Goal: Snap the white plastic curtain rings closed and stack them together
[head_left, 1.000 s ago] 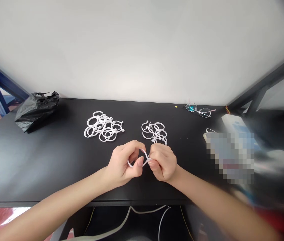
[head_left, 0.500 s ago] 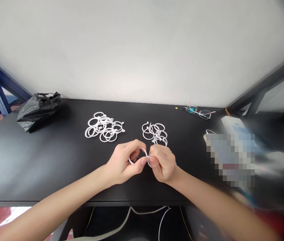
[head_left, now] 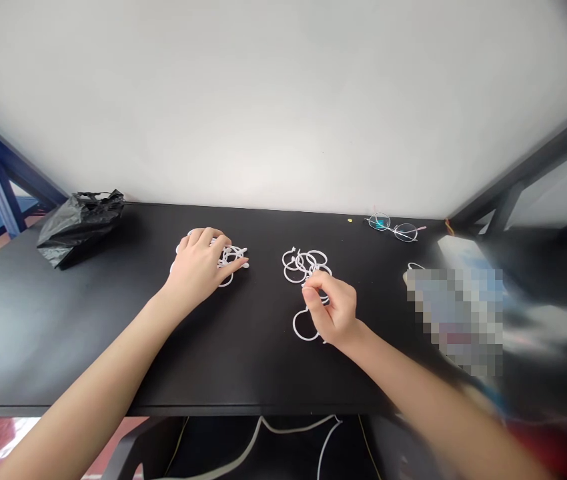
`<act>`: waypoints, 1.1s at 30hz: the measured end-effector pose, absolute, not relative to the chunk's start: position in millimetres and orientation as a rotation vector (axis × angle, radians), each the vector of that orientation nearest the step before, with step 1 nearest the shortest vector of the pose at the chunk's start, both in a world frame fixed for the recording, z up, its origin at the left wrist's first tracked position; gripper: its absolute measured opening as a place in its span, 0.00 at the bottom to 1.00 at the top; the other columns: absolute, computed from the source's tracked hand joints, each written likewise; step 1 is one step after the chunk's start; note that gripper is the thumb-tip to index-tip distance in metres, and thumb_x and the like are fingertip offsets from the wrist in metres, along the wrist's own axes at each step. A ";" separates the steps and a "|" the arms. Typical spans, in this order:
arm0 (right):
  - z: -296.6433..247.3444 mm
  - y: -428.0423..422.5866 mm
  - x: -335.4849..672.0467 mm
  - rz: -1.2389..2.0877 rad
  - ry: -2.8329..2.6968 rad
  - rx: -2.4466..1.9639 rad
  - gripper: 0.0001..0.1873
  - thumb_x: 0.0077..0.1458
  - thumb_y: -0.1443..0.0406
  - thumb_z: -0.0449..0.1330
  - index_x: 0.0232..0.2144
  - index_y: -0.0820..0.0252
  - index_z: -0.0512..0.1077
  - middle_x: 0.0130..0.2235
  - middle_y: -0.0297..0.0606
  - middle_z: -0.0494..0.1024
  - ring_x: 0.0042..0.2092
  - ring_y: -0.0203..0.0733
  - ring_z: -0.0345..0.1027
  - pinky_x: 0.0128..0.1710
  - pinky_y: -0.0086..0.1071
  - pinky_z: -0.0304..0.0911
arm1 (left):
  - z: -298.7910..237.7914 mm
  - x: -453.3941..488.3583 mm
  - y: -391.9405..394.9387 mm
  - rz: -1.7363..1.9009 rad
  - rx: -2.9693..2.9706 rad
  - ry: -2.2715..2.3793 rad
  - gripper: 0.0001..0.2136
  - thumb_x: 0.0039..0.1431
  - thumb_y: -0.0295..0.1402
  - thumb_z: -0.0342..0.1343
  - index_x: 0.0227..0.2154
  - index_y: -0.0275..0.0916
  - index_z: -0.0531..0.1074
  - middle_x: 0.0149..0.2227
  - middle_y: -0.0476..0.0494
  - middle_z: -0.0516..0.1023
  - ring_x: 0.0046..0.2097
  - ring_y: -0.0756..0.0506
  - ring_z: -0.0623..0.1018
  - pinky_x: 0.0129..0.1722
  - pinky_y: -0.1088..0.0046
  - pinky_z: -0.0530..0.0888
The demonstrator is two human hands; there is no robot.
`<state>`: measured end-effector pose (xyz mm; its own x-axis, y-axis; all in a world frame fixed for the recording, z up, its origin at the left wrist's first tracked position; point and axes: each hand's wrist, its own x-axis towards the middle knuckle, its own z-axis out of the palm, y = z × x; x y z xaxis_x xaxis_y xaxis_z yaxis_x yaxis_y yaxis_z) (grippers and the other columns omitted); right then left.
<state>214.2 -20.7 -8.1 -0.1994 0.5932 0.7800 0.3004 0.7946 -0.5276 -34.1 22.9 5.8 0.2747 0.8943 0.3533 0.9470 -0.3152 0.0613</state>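
Observation:
My left hand [head_left: 201, 260] lies palm down over a pile of white plastic rings [head_left: 236, 253] on the black table, fingers spread and thumb pointing right. It hides most of that pile; what its fingertips touch is covered. My right hand [head_left: 333, 307] is closed, thumb against the curled fingers, with a white ring [head_left: 305, 339] showing out of its left side. Just beyond it is a second group of white rings [head_left: 294, 273], several of them overlapping, with small knobs at their ends. The fist partly covers this group.
A crumpled black plastic bag [head_left: 81, 227] sits at the back left of the black table [head_left: 88, 333]. Eyeglasses [head_left: 392, 229] lie at the back right, near a white box [head_left: 466, 257] and a blurred-out item [head_left: 456, 320]. Pale cables [head_left: 243, 453] hang below the front edge.
My left hand has let go of the ring it pinched beside my right hand and moved left and away onto the left pile. My right hand stays nearly in place, still closed.

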 end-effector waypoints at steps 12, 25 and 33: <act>-2.1 -9.5 218.8 0.191 -1.762 -0.944 0.08 0.61 0.69 0.57 0.28 0.57 0.66 0.26 0.32 0.72 0.29 0.37 0.67 0.31 0.31 0.64 | -1.4 -38.9 24.0 -0.377 -2.426 -1.833 0.19 0.63 0.48 0.51 0.44 0.38 0.75 0.54 0.32 0.73 0.57 0.30 0.69 0.51 0.49 0.70; -15.4 5.6 230.1 0.246 -2.062 -1.368 0.08 0.53 0.75 0.62 0.33 0.57 0.73 0.33 0.37 0.81 0.44 0.50 0.71 0.44 0.45 0.65 | -0.1 -38.8 22.9 -0.352 -2.474 -1.863 0.20 0.64 0.45 0.50 0.49 0.37 0.74 0.56 0.31 0.72 0.58 0.30 0.69 0.53 0.48 0.69; -11.0 3.4 226.6 0.183 -1.861 -1.159 0.05 0.57 0.71 0.60 0.34 0.56 0.74 0.33 0.38 0.80 0.38 0.45 0.73 0.40 0.42 0.70 | 5.0 -30.6 17.6 -0.701 -2.563 -1.704 0.13 0.66 0.41 0.48 0.44 0.41 0.73 0.53 0.36 0.73 0.55 0.35 0.71 0.55 0.50 0.67</act>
